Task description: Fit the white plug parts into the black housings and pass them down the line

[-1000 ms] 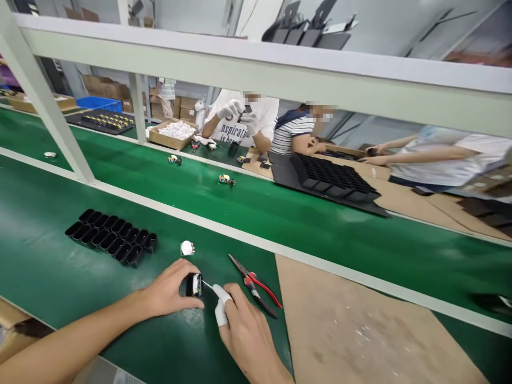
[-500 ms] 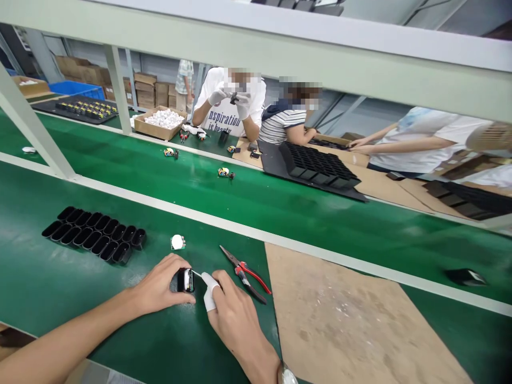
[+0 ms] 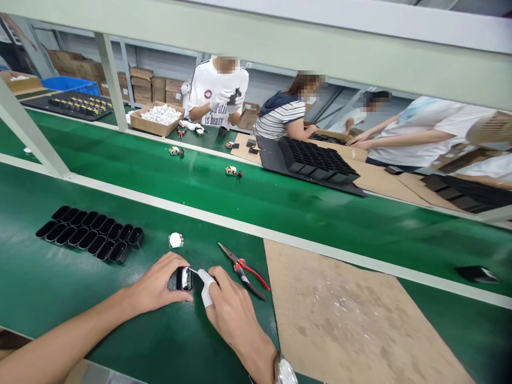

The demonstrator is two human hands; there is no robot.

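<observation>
My left hand [image 3: 158, 285] grips a small black plastic case [image 3: 180, 279] on the green bench, thumb and fingers around its left side. Inside the case sit a white part [image 3: 185, 278] and what looks like the edge of a circuit board. My right hand [image 3: 234, 306], with a white finger cot and a wristwatch, pinches a thin pale stick-like tool [image 3: 193, 271] whose tip reaches the case's upper rim. Just beyond lies a small green board with a white round part [image 3: 175, 240]. Red-and-black long-nose pliers [image 3: 244, 270] rest to the right of my right hand.
Two rows of open black cases [image 3: 92, 234] stand at left. A stained cardboard sheet [image 3: 340, 314] covers the bench at right. Beyond a pale rail, a green conveyor belt [image 3: 192, 189] carries wired parts [image 3: 232, 171] and a black case [image 3: 477, 274]. Co-workers sit across it.
The parts on the belt have shifted right. The co-worker opposite has lowered the held black item. My hands stay at the case, with the thin tool still at its rim.
</observation>
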